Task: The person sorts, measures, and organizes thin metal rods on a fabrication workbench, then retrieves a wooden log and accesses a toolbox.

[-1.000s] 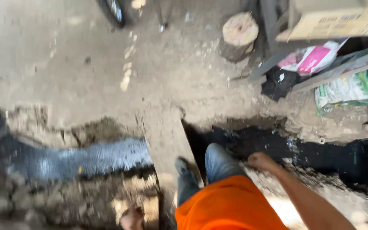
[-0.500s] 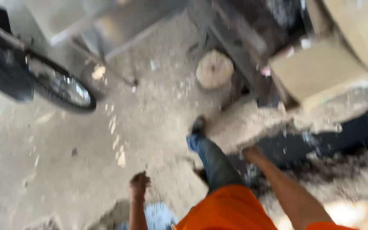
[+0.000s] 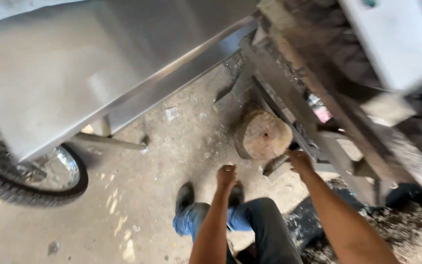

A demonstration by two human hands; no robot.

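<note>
I look down at my legs in blue jeans (image 3: 191, 225) and dark shoes (image 3: 185, 195) on a dusty concrete floor. My left hand (image 3: 226, 176) hangs in front of me as a loose fist with nothing in it. My right hand (image 3: 300, 160) reaches forward and touches the edge of a dark metal frame, right beside a short round log stump (image 3: 263, 135). Whether the right fingers grip the frame is unclear.
A large shiny steel table (image 3: 84, 63) fills the upper left, with a thin leg (image 3: 108, 142) beneath it. A spoked tyre (image 3: 30, 181) stands at the left. A rusty metal rack (image 3: 328, 102) runs along the right, above dark wet dirt (image 3: 367, 220).
The view has swung up and forward from the muddy trench toward the steel table. I have stepped closer to the stump, and my right hand has reached the frame.
</note>
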